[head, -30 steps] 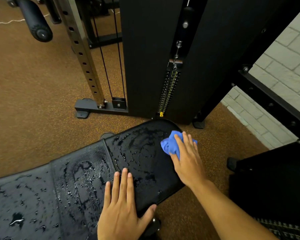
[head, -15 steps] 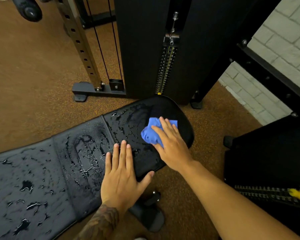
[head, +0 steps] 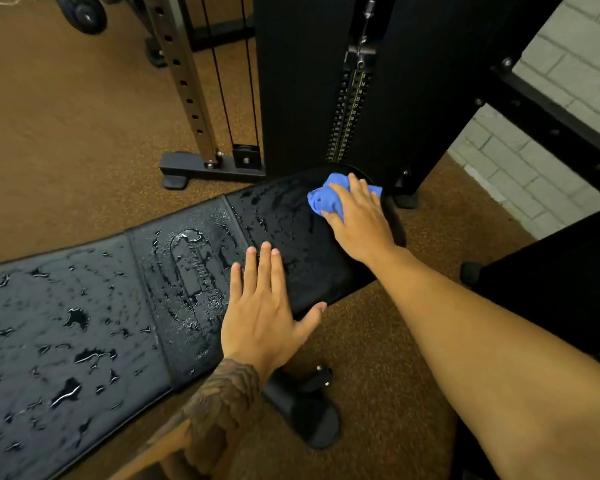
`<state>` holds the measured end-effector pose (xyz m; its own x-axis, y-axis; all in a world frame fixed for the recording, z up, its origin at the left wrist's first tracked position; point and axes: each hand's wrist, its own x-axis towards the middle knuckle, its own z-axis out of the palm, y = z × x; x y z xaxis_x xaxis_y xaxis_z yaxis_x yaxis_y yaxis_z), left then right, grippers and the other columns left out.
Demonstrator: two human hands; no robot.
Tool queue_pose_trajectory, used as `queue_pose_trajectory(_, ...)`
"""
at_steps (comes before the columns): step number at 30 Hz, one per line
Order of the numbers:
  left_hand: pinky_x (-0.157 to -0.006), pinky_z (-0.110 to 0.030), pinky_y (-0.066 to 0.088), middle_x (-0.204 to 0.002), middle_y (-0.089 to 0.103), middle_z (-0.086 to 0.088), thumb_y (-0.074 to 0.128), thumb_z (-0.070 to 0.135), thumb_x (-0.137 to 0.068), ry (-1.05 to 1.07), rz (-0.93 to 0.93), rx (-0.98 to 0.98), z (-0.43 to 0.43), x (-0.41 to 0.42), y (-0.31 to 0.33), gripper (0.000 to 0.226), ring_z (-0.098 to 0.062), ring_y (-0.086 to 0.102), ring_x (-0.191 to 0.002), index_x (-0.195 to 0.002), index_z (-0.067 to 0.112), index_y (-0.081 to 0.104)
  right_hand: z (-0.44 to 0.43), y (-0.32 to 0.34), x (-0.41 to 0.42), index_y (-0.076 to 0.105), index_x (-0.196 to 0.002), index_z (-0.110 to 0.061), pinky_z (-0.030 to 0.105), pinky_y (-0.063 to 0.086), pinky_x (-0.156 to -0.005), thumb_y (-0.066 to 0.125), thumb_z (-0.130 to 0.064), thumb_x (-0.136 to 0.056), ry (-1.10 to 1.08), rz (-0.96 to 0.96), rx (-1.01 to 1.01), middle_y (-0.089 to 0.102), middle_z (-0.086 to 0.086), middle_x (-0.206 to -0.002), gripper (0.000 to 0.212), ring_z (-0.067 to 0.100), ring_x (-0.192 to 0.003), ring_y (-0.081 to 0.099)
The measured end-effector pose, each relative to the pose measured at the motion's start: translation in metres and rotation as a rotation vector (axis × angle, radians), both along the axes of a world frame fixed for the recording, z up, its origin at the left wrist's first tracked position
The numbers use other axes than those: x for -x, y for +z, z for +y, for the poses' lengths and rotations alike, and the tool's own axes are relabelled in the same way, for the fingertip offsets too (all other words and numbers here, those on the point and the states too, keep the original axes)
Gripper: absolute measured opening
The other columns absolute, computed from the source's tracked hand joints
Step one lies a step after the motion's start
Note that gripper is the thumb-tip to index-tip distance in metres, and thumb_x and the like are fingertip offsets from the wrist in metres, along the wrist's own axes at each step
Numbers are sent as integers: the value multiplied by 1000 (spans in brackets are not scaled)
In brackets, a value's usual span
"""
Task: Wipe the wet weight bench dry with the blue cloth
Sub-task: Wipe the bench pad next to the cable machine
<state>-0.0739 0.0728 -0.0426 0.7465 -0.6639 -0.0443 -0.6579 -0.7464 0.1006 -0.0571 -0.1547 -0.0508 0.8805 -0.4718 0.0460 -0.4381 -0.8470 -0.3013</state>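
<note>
The black padded weight bench (head: 84, 323) runs from the lower left to the upper middle, and water drops and puddles lie over most of its pad. A bunched blue cloth (head: 326, 199) lies at the far rounded end of the bench. My right hand (head: 359, 220) presses down on the cloth with the fingers spread over it. My left hand (head: 264, 306) rests flat on the near edge of the bench, fingers apart, holding nothing. The pad under and beside the cloth looks smeared, with fewer beads of water.
A black cable machine (head: 326, 81) with a weight stack stands just behind the bench end. Its steel upright and base foot (head: 201, 164) sit at the upper left. A black frame (head: 568, 126) and brick wall are at the right. The bench foot (head: 305, 410) is below, on brown speckled floor.
My right hand slid the cloth inward along the pad, then back out to the far rounded end. My left hand stayed flat on the bench edge. The view shifted.
</note>
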Motion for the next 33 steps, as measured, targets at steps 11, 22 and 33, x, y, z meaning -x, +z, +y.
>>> queue_pose_trajectory(11, -120, -50, 15, -160, 17, -16, 26, 82, -82, 10, 29, -22, 0, 0, 0, 108, -30, 10, -149, -151, -1, 22, 19, 12, 102, 30, -147, -25, 37, 8, -120, 56, -24, -93, 412, 17, -131, 12, -2, -159, 60, 12, -147, 4)
queue_pose_trajectory(22, -120, -51, 14, -160, 16, -16, 24, 82, -82, 19, 36, -38, -2, 0, 4, 107, -30, 9, -149, -151, 0, 23, -12, 8, -21, 29, -148, -17, 44, 7, -118, 44, -35, -98, 94, 27, -43, 13, 14, -158, 55, 32, -146, 8)
queue_pose_trajectory(33, -119, -51, 17, -160, 18, -16, 28, 81, -82, 21, 39, -30, -1, 0, 0, 107, -30, 12, -149, -150, -1, 24, 13, 17, 65, 33, -146, -25, 30, 1, -119, 51, -27, -95, 496, 7, -136, 11, -3, -159, 54, 11, -147, 2)
